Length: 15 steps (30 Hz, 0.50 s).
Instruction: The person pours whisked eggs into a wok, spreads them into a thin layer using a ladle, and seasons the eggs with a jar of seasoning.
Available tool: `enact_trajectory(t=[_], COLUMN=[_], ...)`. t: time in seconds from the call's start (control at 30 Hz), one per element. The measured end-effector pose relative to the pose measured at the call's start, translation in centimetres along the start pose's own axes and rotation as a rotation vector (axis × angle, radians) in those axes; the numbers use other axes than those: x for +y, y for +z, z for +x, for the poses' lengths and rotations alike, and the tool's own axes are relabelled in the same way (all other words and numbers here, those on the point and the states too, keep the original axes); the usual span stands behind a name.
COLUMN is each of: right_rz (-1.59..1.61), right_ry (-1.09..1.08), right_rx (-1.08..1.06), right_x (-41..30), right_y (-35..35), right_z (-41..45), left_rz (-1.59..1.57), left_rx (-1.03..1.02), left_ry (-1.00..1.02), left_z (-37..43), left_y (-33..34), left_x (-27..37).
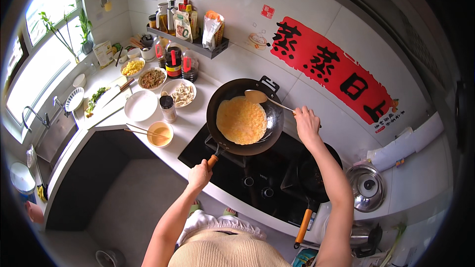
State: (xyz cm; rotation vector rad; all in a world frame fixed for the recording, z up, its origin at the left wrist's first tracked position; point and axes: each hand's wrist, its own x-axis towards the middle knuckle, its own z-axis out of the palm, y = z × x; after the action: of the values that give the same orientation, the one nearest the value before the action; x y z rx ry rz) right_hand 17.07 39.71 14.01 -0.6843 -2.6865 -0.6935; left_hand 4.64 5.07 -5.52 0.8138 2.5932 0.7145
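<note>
My left hand point(199, 174) grips the wooden handle point(212, 162) of a dark wok point(274, 126) on the left side of the black gas cooktop point(259, 178). A round yellow egg sheet point(241, 120) lies spread inside the wok, its surface slightly lumpy. In my right hand point(308, 123) is the handle of a metal spatula point(256, 96). The spatula's broad head is over the upper edge of the egg, inside the wok; whether it touches the egg I cannot tell.
Left of the cooktop stand a bowl of beaten egg point(160, 134) with chopsticks, a seasoning jar point(168, 108), a white plate point(141, 105) and a plate of pale strips point(180, 93). A knife point(118, 89) rests by chopped greens point(97, 100). A second pan point(315, 174) occupies the right burner.
</note>
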Motion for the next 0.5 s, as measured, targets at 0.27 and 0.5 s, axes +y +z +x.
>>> enact_trajectory(t=[0.27,0.5], right_rz=[0.032,-0.239], right_ry=[0.055,0.070], right_rx=[0.093,0.187], right_x=[0.8,-0.7], right_y=[1.3,2.5], right_z=[-0.8,-1.2], left_rz=[-0.062,-0.042], left_rx=[-0.004,0.001], left_ry=[-0.055,-0.049], left_z=[-1.0,-0.8], left_y=[2.4,2.6], left_x=[1.5,1.6])
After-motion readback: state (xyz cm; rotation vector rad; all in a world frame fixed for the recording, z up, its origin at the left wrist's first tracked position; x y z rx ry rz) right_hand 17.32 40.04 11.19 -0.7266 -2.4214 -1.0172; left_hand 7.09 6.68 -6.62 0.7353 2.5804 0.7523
